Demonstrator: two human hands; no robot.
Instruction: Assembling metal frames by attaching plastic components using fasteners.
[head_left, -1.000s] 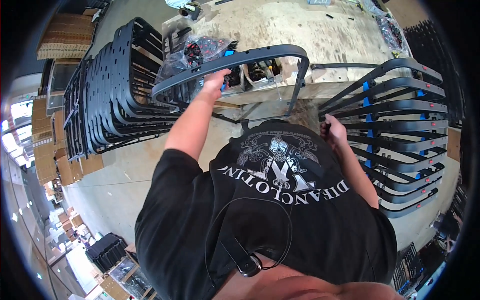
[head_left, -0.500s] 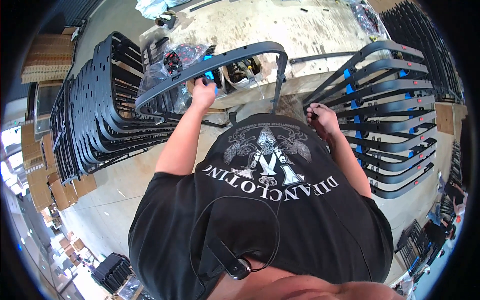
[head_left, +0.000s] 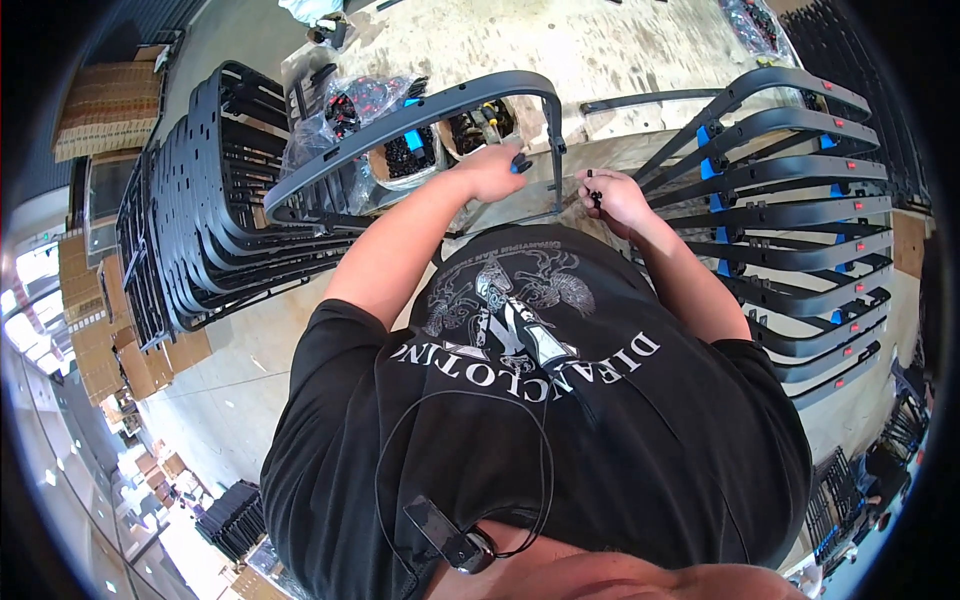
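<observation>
A black U-shaped metal frame (head_left: 437, 106) stands in front of me at the workbench, its right leg bending down between my hands. Under its arch, my left hand (head_left: 490, 173) is closed around a small blue-and-black piece (head_left: 518, 163), whose exact kind I cannot make out. Beyond that hand sit a bin of small black parts (head_left: 405, 155) with a blue item in it and another bin (head_left: 478, 128) with dark and yellow pieces. Just right of the frame's leg, my right hand (head_left: 615, 202) pinches some small black fittings (head_left: 595, 196).
Several nested black frames (head_left: 205, 180) stand at the left. To the right, a fanned row of black frames (head_left: 800, 215) carries blue and red pieces. A worn workbench (head_left: 640, 50) stretches behind, holding a plastic bag of parts (head_left: 345, 105). Cardboard stacks (head_left: 110, 110) lie far left.
My left hand has moved right, from beside the bin of black parts toward the frame's right leg. My right hand has shifted slightly left and up, closer to that leg.
</observation>
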